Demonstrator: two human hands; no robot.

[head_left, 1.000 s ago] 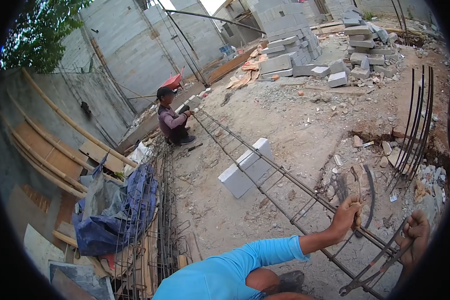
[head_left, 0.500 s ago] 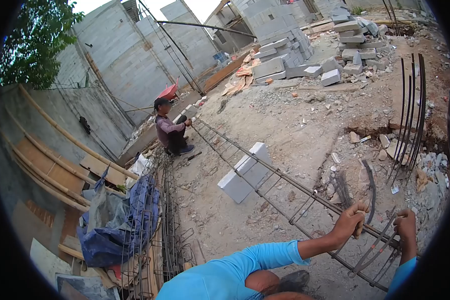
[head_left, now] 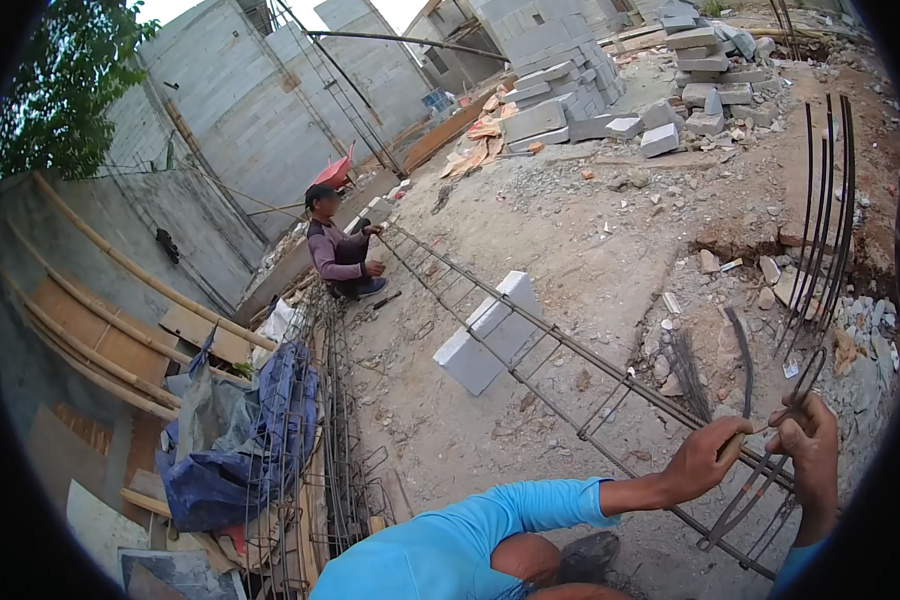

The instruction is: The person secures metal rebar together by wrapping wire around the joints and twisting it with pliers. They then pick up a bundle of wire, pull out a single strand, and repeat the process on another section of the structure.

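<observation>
A long rebar cage (head_left: 533, 380) of lengthwise bars and cross ties runs from lower right toward the far left. My left hand (head_left: 705, 460) is closed at its near end, above the bars, fingers pinched around what looks like a thin tie wire (head_left: 765, 430). Close beside it, my right hand (head_left: 810, 440) is raised with fingers closed around dark metal pincers (head_left: 735, 510), which slant down over the bars. Fingers of both hands almost meet at the wire. A pale concrete block (head_left: 488, 335) stands under the cage's middle.
A co-worker (head_left: 340, 245) squats at the cage's far end, one hand on it. Upright rebars (head_left: 830, 220) rise at right beside a trench. Left lie a blue tarp (head_left: 235, 480), stacked rebar cages (head_left: 315, 450) and bamboo poles (head_left: 120, 260). Block piles (head_left: 705, 80) stand behind.
My right hand has turned and risen, bringing its fingers close to my left hand, with the pincers still held. My left hand has lowered slightly. The co-worker's one hand has come off the cage.
</observation>
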